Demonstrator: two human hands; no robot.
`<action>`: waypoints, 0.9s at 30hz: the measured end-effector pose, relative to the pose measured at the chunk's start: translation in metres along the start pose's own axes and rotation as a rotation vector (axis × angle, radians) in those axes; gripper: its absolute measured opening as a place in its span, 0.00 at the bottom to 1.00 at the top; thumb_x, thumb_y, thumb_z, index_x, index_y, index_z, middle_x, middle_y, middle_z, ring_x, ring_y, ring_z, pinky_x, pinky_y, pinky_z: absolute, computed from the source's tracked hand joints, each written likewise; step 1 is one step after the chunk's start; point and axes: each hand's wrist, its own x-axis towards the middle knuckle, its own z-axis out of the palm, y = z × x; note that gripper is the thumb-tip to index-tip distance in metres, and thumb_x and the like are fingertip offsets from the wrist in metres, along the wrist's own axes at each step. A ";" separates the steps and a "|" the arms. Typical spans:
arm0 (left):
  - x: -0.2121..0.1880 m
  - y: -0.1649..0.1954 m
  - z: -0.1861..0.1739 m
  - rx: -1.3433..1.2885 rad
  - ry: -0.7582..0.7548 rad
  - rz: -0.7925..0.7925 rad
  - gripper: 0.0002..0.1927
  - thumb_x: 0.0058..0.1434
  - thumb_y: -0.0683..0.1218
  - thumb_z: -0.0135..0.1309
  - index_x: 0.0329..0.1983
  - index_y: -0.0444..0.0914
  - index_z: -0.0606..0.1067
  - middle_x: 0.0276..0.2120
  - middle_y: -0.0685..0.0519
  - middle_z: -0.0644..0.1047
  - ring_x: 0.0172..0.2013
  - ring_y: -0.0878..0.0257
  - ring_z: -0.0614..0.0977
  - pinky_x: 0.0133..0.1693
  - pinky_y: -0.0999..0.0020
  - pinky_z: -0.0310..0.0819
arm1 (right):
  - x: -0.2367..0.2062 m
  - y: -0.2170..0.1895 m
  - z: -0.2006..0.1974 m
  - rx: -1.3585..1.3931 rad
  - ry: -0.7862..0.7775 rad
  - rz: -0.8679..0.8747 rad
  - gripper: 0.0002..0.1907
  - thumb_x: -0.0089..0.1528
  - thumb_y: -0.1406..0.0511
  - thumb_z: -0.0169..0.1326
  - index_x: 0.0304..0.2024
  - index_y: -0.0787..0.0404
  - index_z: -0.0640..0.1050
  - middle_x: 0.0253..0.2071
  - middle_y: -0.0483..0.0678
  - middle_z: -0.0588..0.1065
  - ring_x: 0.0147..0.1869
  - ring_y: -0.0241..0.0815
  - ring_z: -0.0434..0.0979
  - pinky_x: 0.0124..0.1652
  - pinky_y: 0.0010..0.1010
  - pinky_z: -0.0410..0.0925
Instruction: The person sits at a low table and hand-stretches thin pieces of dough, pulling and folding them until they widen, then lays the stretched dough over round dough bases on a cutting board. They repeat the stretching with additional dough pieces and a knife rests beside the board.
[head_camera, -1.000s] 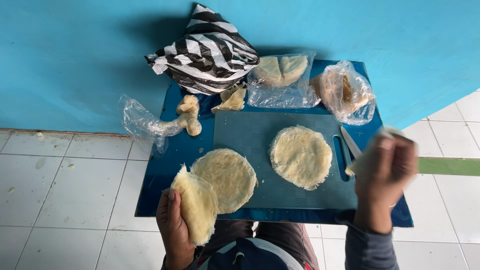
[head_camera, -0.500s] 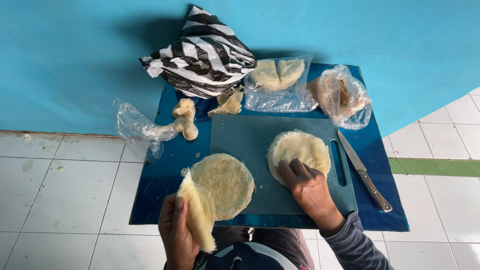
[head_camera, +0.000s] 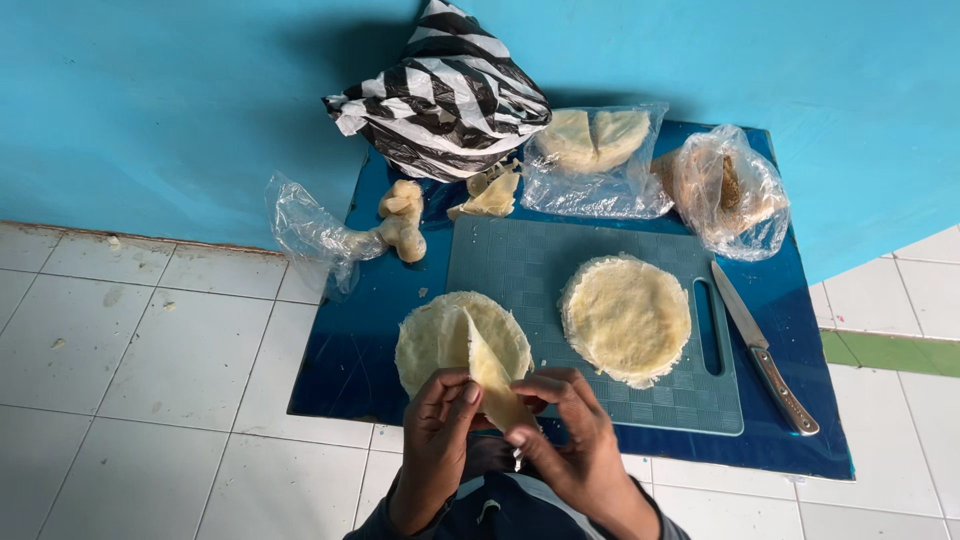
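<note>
My left hand and my right hand both pinch a folded, pale yellow flat dough piece, held edge-up near my body. Just beyond it a round flat dough disc lies at the left edge of a blue-grey cutting board. A second round disc lies on the board's right half. A knife with a metal handle rests on the blue tabletop to the right of the board.
At the table's far side sit a black-and-white striped plastic bag, a clear bag holding dough halves, another clear bag with brownish contents, loose dough lumps and crumpled clear plastic. White floor tiles surround the table; a blue wall stands behind.
My right hand left the right disc on the board and came over to the folded dough piece held by my left hand. The knife, held a second ago, lies on the table.
</note>
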 end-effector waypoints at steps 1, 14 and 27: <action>-0.002 -0.002 0.000 0.016 -0.002 0.012 0.11 0.71 0.44 0.49 0.49 0.31 0.73 0.38 0.49 0.80 0.39 0.67 0.83 0.40 0.69 0.84 | -0.001 0.001 0.003 -0.008 0.000 0.026 0.23 0.58 0.63 0.66 0.53 0.63 0.75 0.49 0.51 0.74 0.48 0.39 0.79 0.47 0.31 0.75; -0.015 -0.007 -0.010 0.199 -0.157 0.100 0.09 0.72 0.43 0.48 0.51 0.33 0.72 0.49 0.49 0.78 0.45 0.68 0.81 0.46 0.72 0.78 | -0.020 0.035 0.025 0.545 0.049 0.427 0.10 0.64 0.69 0.59 0.47 0.64 0.75 0.39 0.47 0.79 0.42 0.32 0.79 0.40 0.24 0.74; -0.015 -0.005 -0.015 0.102 -0.123 0.059 0.09 0.72 0.44 0.50 0.47 0.33 0.75 0.52 0.47 0.78 0.50 0.64 0.81 0.51 0.68 0.78 | -0.023 0.016 0.022 0.424 -0.050 0.101 0.20 0.62 0.71 0.64 0.53 0.64 0.73 0.51 0.48 0.70 0.52 0.36 0.76 0.51 0.28 0.72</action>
